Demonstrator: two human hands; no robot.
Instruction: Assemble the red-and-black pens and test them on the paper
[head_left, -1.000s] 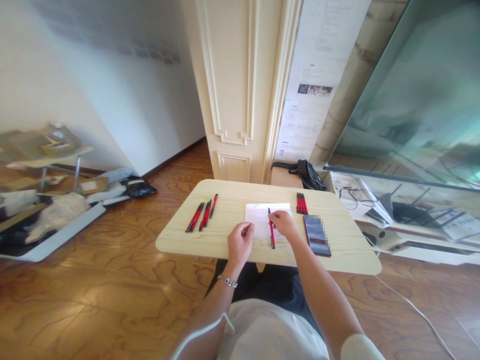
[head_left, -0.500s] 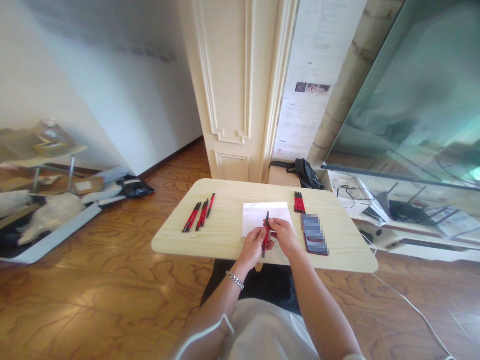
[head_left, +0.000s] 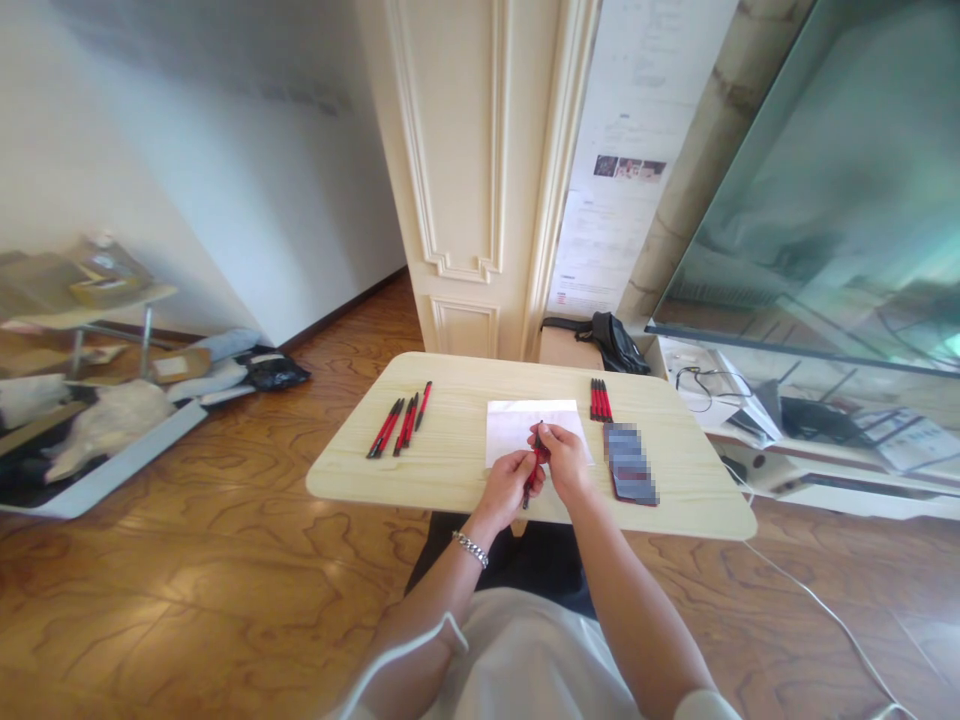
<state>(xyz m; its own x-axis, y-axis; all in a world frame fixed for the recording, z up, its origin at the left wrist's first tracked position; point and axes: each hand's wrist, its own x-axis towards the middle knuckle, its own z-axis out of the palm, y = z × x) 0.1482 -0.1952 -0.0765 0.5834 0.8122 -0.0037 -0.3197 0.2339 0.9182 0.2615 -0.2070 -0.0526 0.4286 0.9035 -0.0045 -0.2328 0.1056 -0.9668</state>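
Both my hands grip one red and black pen (head_left: 534, 470) above the near edge of a light wooden table (head_left: 450, 470). My left hand (head_left: 510, 487) is closed on its lower part and my right hand (head_left: 562, 458) is closed on its upper part. Under the hands lies a white sheet of paper (head_left: 514, 425). Several red and black pens (head_left: 401, 420) lie loose on the table's left side. A tight row of red pens (head_left: 599, 398) lies right of the paper, above a dark flat box (head_left: 631, 465).
A cream panelled pillar (head_left: 480, 170) stands behind the table with a black bag (head_left: 616, 345) at its foot. A large glass panel (head_left: 825, 180) and a low shelf with cables are at the right. Clutter and a white tray (head_left: 105, 440) lie on the wooden floor at the left.
My left hand moved right from the table and joined my right hand on the pen. The pen was lifted off the paper and drawn towards the near edge.
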